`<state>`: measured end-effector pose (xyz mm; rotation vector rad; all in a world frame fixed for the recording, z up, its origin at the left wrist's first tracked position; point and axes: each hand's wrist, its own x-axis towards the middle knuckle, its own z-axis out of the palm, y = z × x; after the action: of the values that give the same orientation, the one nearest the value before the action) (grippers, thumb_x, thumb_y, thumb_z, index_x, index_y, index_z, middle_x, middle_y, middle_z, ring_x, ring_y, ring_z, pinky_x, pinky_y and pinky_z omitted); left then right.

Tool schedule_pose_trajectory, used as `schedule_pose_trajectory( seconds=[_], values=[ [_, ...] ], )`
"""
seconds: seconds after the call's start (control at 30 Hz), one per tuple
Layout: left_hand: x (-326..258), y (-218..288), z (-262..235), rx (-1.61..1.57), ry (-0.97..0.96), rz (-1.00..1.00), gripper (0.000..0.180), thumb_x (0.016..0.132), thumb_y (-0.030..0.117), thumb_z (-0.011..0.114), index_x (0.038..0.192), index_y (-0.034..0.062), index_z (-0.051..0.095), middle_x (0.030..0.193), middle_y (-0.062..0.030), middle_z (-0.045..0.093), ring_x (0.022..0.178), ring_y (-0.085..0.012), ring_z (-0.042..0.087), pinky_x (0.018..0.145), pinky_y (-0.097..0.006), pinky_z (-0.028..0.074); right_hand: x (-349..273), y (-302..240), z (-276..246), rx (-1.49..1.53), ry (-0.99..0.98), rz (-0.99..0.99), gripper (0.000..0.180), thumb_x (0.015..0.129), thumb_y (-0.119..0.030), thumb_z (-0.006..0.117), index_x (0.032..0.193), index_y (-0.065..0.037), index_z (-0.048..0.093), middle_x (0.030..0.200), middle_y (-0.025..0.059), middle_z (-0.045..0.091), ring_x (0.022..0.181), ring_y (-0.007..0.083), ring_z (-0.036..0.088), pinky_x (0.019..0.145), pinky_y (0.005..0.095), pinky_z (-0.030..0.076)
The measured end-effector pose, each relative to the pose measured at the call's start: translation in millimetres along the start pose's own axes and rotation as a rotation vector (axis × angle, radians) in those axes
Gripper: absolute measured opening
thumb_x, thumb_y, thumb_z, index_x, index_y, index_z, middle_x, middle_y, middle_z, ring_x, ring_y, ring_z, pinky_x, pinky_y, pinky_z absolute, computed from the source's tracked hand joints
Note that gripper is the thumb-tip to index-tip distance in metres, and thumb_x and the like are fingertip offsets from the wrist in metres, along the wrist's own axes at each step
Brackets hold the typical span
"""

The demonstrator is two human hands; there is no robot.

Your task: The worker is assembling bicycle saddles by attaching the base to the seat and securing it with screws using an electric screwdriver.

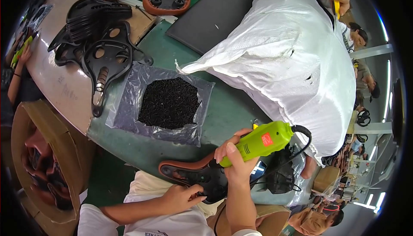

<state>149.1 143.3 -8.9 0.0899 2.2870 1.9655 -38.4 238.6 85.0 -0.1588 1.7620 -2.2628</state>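
Observation:
My right hand (235,156) is wrapped round a lime-green electric screwdriver (260,145) with a black cable at its back end. The tool's front end points down and left over a bicycle saddle (183,171) with a brown rim and a black underside facing up. The saddle lies at the near table edge in front of my body. My left hand (180,199) is closed in a pinch at the saddle's near edge; what sits between its fingertips is too small to make out. An open plastic bag of small black screws (168,102) lies beyond the saddle.
Stacked black saddle bases (105,57) stand at the far left. A big white woven sack (292,68) fills the right side, beside a dark flat panel (211,19). Brown saddles (167,0) lie at the back. A carton (64,145) holds more saddles. Other people work nearby.

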Motion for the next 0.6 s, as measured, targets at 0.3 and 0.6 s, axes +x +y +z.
schedule_pose_trajectory(
  seconds=[0.3,0.6],
  values=[
    [-0.3,-5.7,-2.4,-0.002,0.015,0.072,0.032,0.094,0.028,0.081,0.113,0.0075,0.065,0.066,-0.0072,0.07,0.056,-0.0251,0.071,0.05,-0.037,0.054,6.7,8.7,5.4,0.05,0.037,0.11,0.041,0.092,-0.002,0.072,0.124,-0.001,0.047,0.074,0.0097,0.06,0.052,0.0213,0.059,0.052,0.0391,0.052],
    [3.5,-4.4,-36.1,0.433,0.178,0.437,0.037,0.087,0.029,0.085,0.116,0.0078,0.076,0.091,-0.0054,0.076,0.084,-0.0208,0.075,0.072,-0.037,0.059,9.3,12.6,23.1,-0.16,-0.022,0.14,0.037,0.091,0.001,0.078,0.121,0.001,0.057,0.078,0.005,0.066,0.06,0.0129,0.064,0.055,0.0279,0.051]
  ],
)
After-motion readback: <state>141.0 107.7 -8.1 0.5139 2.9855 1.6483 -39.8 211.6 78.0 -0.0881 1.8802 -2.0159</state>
